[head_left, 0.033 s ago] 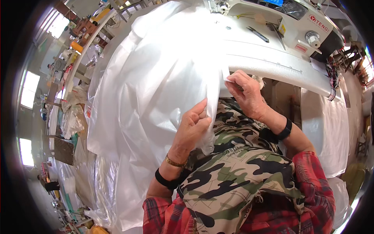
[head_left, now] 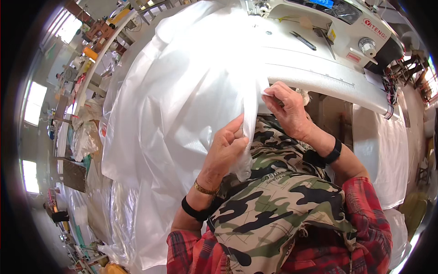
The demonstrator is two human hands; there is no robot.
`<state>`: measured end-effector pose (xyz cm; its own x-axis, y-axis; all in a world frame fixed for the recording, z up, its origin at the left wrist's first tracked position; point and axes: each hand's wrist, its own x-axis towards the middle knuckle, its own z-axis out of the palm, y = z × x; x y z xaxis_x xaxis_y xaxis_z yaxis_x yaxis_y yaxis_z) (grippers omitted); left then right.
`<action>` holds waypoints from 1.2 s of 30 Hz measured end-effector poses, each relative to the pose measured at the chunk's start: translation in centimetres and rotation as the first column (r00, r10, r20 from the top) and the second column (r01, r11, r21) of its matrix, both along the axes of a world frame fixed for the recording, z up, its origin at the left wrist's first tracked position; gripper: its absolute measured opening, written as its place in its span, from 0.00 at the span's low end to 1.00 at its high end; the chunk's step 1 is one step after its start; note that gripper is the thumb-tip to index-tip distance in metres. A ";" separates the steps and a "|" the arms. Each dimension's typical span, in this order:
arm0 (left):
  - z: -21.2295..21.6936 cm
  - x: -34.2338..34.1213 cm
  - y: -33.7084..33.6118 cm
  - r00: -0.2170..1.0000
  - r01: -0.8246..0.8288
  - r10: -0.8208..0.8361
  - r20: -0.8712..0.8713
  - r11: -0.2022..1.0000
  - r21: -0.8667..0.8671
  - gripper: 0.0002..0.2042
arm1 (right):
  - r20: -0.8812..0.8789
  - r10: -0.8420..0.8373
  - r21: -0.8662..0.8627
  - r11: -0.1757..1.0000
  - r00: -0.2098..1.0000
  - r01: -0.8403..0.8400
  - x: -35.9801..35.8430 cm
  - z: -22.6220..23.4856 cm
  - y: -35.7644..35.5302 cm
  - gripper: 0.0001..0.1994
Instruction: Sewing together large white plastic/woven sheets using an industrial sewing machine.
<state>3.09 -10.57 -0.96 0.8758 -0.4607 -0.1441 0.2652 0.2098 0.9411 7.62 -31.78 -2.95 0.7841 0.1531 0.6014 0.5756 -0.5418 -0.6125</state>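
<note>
A large sheet of thin white, slightly shiny fabric (head_left: 182, 100) spreads over the sewing table and hangs down at the left and over my lap. My left hand (head_left: 228, 145) pinches its folded right edge between thumb and fingers. Farther up and to the right, my right hand (head_left: 287, 107) is closed on a small corner of the same edge, just in front of the table's near rim. Beyond both hands stands a white sewing machine (head_left: 337, 23), the fabric reaching up toward its needle area (head_left: 262, 8). Glare washes out the cloth there.
Black thread snips (head_left: 303, 41) and another dark slim tool (head_left: 325, 42) lie on the machine bed. A printed ruler scale (head_left: 333, 78) runs along the table's near edge. White material (head_left: 381, 155) hangs at the right. Clear plastic sheeting (head_left: 123, 219) and a cluttered bench (head_left: 91, 68) are at the left.
</note>
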 end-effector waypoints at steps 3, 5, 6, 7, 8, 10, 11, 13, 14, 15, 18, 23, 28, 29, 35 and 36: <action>0.3 0.7 0.0 0.997 0.082 -0.082 0.000 0.997 -0.014 0.33 | 0.020 0.026 -0.016 1.000 0.999 -0.026 0.5 0.5 0.9 0.06; 0.3 0.9 0.0 0.991 0.133 -0.133 0.011 0.991 0.006 0.35 | 0.039 0.031 -0.094 0.995 0.999 -0.027 0.6 0.4 1.2 0.06; 0.3 1.0 0.1 0.991 0.132 -0.133 0.026 0.990 0.045 0.35 | 0.028 0.028 -0.103 0.994 0.999 -0.025 0.6 0.4 1.2 0.06; 0.3 1.1 0.2 0.989 0.135 -0.139 0.052 0.987 0.082 0.36 | 0.067 0.033 -0.137 0.990 0.997 -0.024 0.6 0.3 1.2 0.06; 0.2 1.1 0.3 0.991 0.127 -0.131 0.036 0.989 0.079 0.36 | 0.098 0.041 -0.174 0.985 0.994 -0.023 0.6 0.2 1.3 0.06; 0.2 1.2 0.3 0.990 0.108 -0.122 0.074 0.978 0.180 0.36 | 0.116 0.035 -0.164 0.986 0.993 -0.015 0.6 0.0 1.4 0.06; 0.1 1.3 0.2 0.990 0.115 -0.129 0.056 0.973 0.198 0.36 | 0.132 0.030 -0.155 0.988 0.991 -0.009 0.6 0.0 1.5 0.06; 0.0 1.5 -0.3 0.992 0.073 -0.092 0.082 0.975 0.210 0.35 | 0.138 0.026 -0.163 0.987 0.990 -0.003 0.6 -0.1 1.7 0.07; 0.0 1.6 -0.6 0.989 0.079 -0.100 0.107 0.980 0.184 0.35 | 0.145 0.025 -0.163 0.987 0.989 -0.001 0.6 -0.2 1.7 0.07; -0.1 1.8 -1.1 0.996 0.004 -0.016 0.086 0.991 0.137 0.32 | 0.139 0.028 -0.173 0.985 0.990 -0.003 0.6 -0.3 1.7 0.07; -0.2 2.8 -1.9 0.989 -0.119 0.103 0.103 0.980 0.159 0.22 | 0.210 0.039 -0.205 0.979 0.977 0.005 0.5 -0.7 1.7 0.10; -0.5 4.8 -2.6 0.984 -0.176 0.178 -0.002 0.977 0.123 0.11 | 0.338 0.088 -0.310 0.950 0.937 0.023 0.5 -1.2 1.9 0.13; -1.7 5.8 -3.4 0.966 -0.251 0.256 -0.044 0.963 0.094 0.09 | 0.388 0.112 -0.364 0.930 0.915 0.041 0.4 -0.8 1.6 0.14; -2.0 6.0 -3.6 0.971 -0.228 0.233 -0.054 0.970 0.085 0.09 | 0.397 0.137 -0.394 0.918 0.908 0.034 0.4 -0.8 1.3 0.14; -1.2 7.1 -2.0 0.884 -0.399 0.240 0.400 0.835 0.380 0.11 | 0.063 -0.159 -0.057 0.985 0.985 0.162 1.0 -1.9 -0.3 0.16; -0.2 7.5 -1.6 0.876 -0.378 0.207 0.436 0.856 0.353 0.11 | -0.122 -0.297 0.060 0.950 0.947 0.306 1.5 -2.0 0.0 0.18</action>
